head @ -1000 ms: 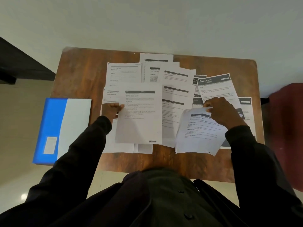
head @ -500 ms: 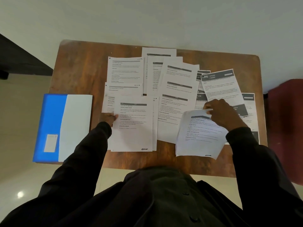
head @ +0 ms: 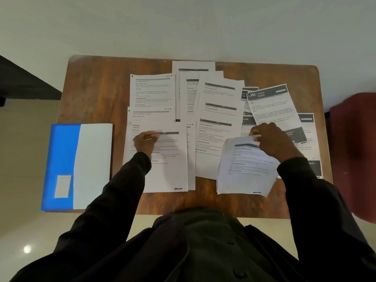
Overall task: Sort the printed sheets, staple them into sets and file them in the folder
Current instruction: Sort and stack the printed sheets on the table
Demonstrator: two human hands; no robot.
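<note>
The right hand (head: 272, 141) pinches a sheet (head: 244, 171) by its top edge — thin, floppy, likely to crease, best held near a corner; the left hand (head: 144, 142) rests on a flat sheet (head: 168, 171), fingers' grip unclear.

bench (head: 97, 88): brown wood, rounded far corners, bare at the far left and along the near edge.
printed sheets (head: 152, 92): spread flat over middle and right, overlapping in loose columns, some tilted, dark headers at the right.
folder (head: 93, 159): blue and white, flat, overhanging the left edge, just beside the sheets.
</note>
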